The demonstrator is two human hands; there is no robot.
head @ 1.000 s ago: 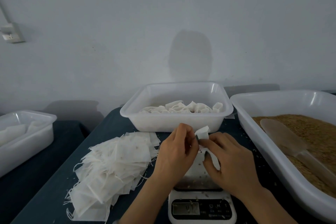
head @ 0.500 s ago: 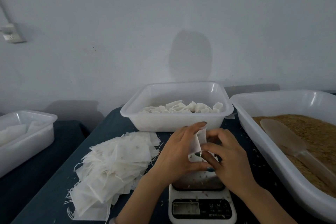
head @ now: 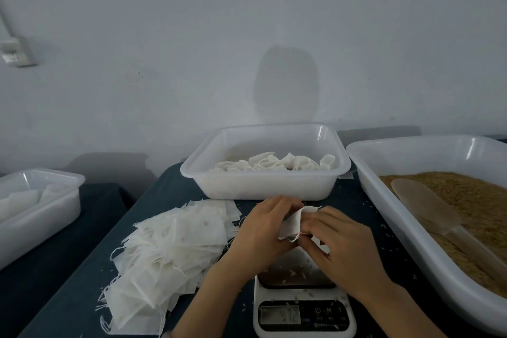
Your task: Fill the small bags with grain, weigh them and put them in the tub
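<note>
My left hand [head: 263, 230] and my right hand [head: 340, 241] both pinch one small white bag [head: 295, 223] above the kitchen scale [head: 303, 310]. The bag hangs off the scale plate, its mouth spread between my fingers. A heap of flat empty bags [head: 170, 252] lies on the dark cloth to the left of my hands. Behind my hands stands a white tub [head: 263, 184] holding several filled bags. At the right, a large white tray [head: 384, 206] holds brown grain [head: 466, 200], with a clear plastic scoop [head: 428, 206] resting on it.
Another white tub [head: 41, 208] with white material stands on a separate dark surface at far left. Loose grains lie scattered on the scale plate and the cloth. A plain wall rises close behind the tubs.
Both hands have lifted the bag off the scale plate and shifted it slightly up and away, turning and reworking it between the fingers.
</note>
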